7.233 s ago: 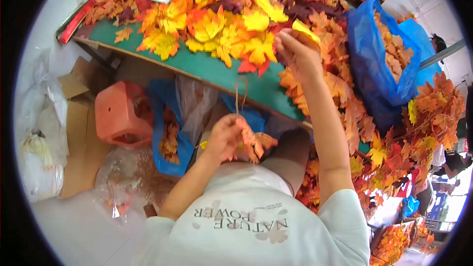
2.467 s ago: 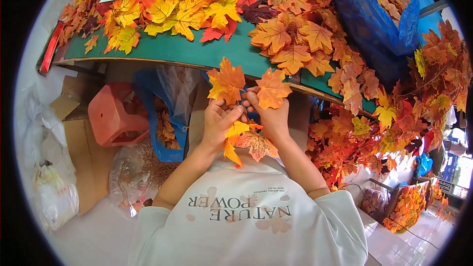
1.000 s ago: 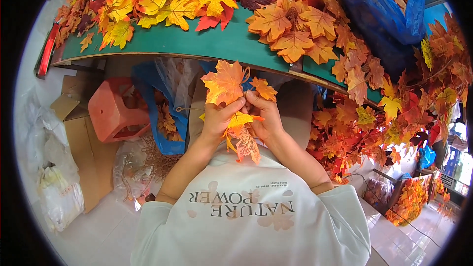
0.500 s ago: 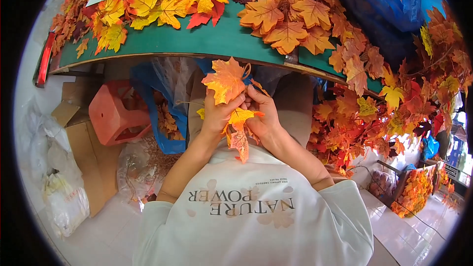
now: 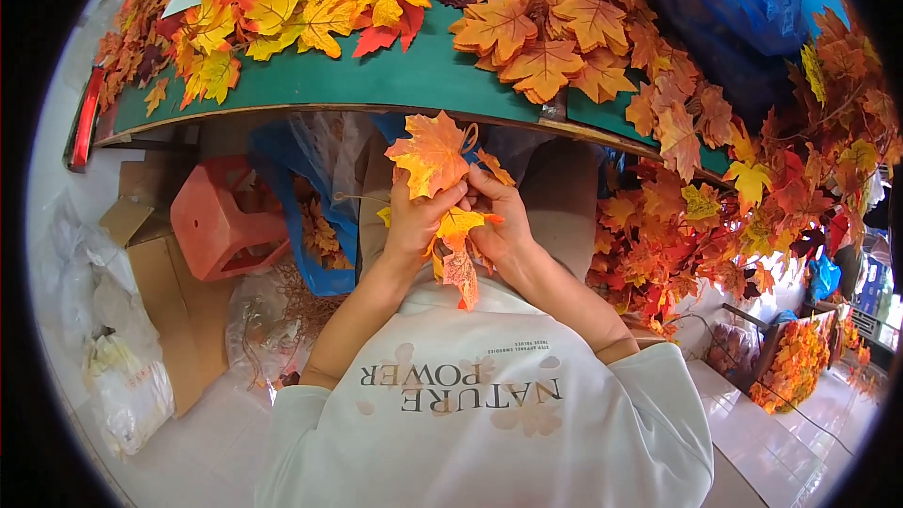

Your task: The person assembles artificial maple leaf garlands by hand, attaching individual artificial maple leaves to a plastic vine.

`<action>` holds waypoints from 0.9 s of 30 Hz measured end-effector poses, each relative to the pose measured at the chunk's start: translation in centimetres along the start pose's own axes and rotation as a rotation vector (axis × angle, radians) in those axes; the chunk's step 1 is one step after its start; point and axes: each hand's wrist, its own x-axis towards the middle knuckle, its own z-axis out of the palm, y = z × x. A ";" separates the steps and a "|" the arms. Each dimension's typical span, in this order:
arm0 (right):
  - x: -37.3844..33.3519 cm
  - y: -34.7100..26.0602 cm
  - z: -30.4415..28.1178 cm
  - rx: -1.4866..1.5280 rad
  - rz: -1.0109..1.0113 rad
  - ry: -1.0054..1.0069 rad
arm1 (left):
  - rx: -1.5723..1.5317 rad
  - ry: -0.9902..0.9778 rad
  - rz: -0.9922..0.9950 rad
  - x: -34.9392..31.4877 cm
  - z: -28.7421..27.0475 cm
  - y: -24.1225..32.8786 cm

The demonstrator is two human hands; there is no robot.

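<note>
Over my lap, both hands meet around a small garland of artificial maple leaves. My left hand (image 5: 414, 218) is closed on its stem, the thumb pointing in to the middle. Against it, my right hand (image 5: 500, 216) pinches the same garland with bent fingers. A large orange leaf (image 5: 431, 152) stands up above the hands, with a looped brown stem end (image 5: 469, 138) at its right. Below the fingers hang a yellow-orange leaf (image 5: 459, 223) and a speckled pinkish-orange leaf (image 5: 460, 273). The exact spot under the fingertips is hidden.
A green table (image 5: 376, 75) curves ahead, bearing piles of yellow leaves (image 5: 329, 14) and orange leaves (image 5: 544, 66). Leaf garlands (image 5: 668, 226) hang at the right. A blue bag (image 5: 724, 9) lies far right. At left are a coral stool (image 5: 212, 216), cardboard (image 5: 179, 320) and plastic bags (image 5: 122, 386).
My right fingers have shifted very slightly on the garland. Otherwise the hands and leaves keep their place; the whole view has tilted a little.
</note>
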 end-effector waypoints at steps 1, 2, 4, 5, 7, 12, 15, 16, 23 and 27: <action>0.0 0.0 0.1 -0.003 0.007 0.030 | 0.007 0.005 0.003 0.0 0.0 0.0; 0.0 0.0 0.0 -0.004 0.008 0.031 | 0.007 0.005 0.003 0.0 0.1 0.0; 0.0 0.0 -0.1 0.023 0.003 0.060 | 0.003 0.011 -0.007 0.0 0.2 0.1; 0.0 0.1 -0.1 0.023 0.003 0.060 | 0.003 0.011 -0.007 0.0 0.1 0.1; -0.3 0.2 0.0 -0.101 -0.113 0.012 | 0.023 -0.051 -0.021 0.0 -0.2 0.2; -1.6 0.0 1.1 -0.395 -0.392 -0.023 | -0.052 -0.034 -0.043 -0.4 0.0 0.4; -1.0 -0.4 -0.3 -0.560 -0.494 -0.063 | -0.127 -0.050 -0.080 -0.3 -0.5 -0.3; -1.1 -0.4 -0.3 -0.670 -0.653 -0.079 | -0.122 -0.063 -0.097 -0.3 -0.9 -0.6; -2.9 -4.5 0.6 -1.439 -0.953 -0.545 | -0.398 -0.160 -0.219 -0.7 -3.0 -2.1; -3.6 -3.7 0.3 -1.097 -0.804 -0.635 | -0.408 -0.317 0.046 -0.6 -1.7 0.0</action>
